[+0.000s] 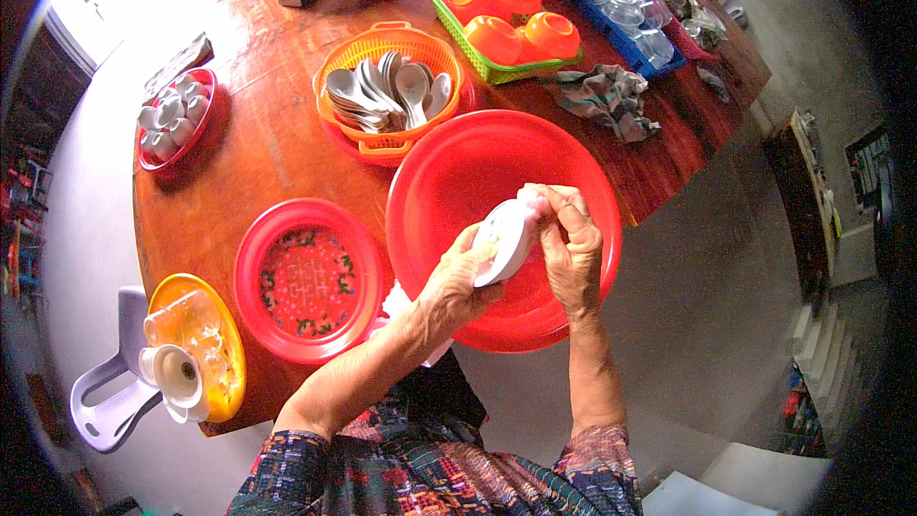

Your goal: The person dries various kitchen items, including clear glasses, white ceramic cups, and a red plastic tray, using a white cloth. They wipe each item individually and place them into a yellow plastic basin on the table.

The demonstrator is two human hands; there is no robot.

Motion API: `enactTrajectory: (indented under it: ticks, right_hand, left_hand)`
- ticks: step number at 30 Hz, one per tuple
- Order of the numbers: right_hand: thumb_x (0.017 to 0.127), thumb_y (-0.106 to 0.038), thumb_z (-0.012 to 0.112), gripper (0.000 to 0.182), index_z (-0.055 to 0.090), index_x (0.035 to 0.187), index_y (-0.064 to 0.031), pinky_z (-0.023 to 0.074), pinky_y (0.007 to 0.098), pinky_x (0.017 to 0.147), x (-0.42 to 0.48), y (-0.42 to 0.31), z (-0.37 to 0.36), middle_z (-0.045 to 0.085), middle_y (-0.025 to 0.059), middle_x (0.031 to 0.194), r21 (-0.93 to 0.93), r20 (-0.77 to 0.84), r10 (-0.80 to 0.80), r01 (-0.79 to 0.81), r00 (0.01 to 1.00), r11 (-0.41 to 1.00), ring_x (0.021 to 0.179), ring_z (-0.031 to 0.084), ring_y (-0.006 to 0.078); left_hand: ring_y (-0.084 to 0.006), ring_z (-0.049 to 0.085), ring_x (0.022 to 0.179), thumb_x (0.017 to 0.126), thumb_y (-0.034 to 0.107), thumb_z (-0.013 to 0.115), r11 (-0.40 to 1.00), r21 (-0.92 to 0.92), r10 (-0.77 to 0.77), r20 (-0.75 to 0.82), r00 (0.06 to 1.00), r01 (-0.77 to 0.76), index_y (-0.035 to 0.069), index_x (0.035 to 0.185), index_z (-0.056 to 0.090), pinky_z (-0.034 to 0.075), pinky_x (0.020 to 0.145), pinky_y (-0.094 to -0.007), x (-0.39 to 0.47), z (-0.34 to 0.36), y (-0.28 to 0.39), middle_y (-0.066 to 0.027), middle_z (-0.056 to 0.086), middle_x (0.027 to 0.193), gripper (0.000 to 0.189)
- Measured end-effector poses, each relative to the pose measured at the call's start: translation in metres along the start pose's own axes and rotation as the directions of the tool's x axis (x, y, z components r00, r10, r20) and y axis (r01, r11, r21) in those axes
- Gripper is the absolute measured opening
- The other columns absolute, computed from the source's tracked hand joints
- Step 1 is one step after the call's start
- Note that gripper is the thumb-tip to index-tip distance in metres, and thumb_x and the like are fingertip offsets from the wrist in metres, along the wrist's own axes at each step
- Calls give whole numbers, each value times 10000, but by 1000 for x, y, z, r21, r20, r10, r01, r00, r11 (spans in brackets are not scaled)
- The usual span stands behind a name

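Observation:
My left hand (462, 265) grips a small white bowl (507, 244) by its lower side, tilted on edge above a large red plastic basin (458, 165). At the bowl's upper rim, my right hand (573, 244) pinches a pale pink-and-white cloth (534, 202). The basin shows only its bare red inside around my hands. Left of it stands a smaller red basin (247, 283) with a patterned bottom. White and pink cloth (395, 301) lies under my left forearm, partly hidden. Beyond the large basin, an orange colander (444, 57) holds several white spoons (412, 89).
A green basket (501, 75) holds orange bowls (494, 39); right of it are a blue tray (645, 64) of clear glasses and a crumpled cloth (609, 97). Small white cups (170, 111) fill a red dish at left. A yellow tray (233, 373) with glasses and bowls sits at the near-left table edge.

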State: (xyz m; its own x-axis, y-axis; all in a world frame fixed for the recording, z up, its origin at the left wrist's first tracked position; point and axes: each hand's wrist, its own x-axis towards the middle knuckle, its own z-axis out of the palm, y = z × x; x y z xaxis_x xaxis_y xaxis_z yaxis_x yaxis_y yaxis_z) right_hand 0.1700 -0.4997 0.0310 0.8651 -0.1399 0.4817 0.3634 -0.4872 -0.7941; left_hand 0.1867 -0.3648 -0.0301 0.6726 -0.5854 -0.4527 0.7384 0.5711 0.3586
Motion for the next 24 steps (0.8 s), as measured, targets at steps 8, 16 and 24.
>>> enactTrajectory:
  ticks: [8, 16, 24]
  right_hand:
    - [737, 146, 541, 452, 621, 1147, -27, 506, 309, 789, -41, -33, 3, 545, 95, 1034, -242, -10, -127, 121, 992, 963, 886, 589, 226]
    - [788, 100, 548, 305, 628, 1055, -22, 474, 293, 852, -21, -19, -16, 578, 89, 1060, 153, 81, 142, -153, 987, 976, 982, 577, 190]
    - [933, -50, 492, 145, 615, 987, 7, 450, 239, 804, -3, 4, -14, 599, 40, 950, 462, 310, 333, -447, 890, 766, 907, 562, 108]
  left_hand:
    - [-160, 640, 788, 893, 152, 591, 995, 71, 68, -58, 996, -64, 111, 1241, 452, 533, 538, -259, -4, -1, 5, -62, 606, 1035, 377]
    - [-154, 642, 898, 891, 110, 609, 994, 76, 72, 85, 994, -78, 56, 1223, 465, 559, 696, -272, -14, 8, 13, -82, 617, 1055, 366]
    - [-135, 629, 879, 901, 143, 606, 976, 210, 28, 175, 984, -65, 45, 1198, 471, 546, 756, -262, -19, 5, 18, -61, 609, 1038, 341]
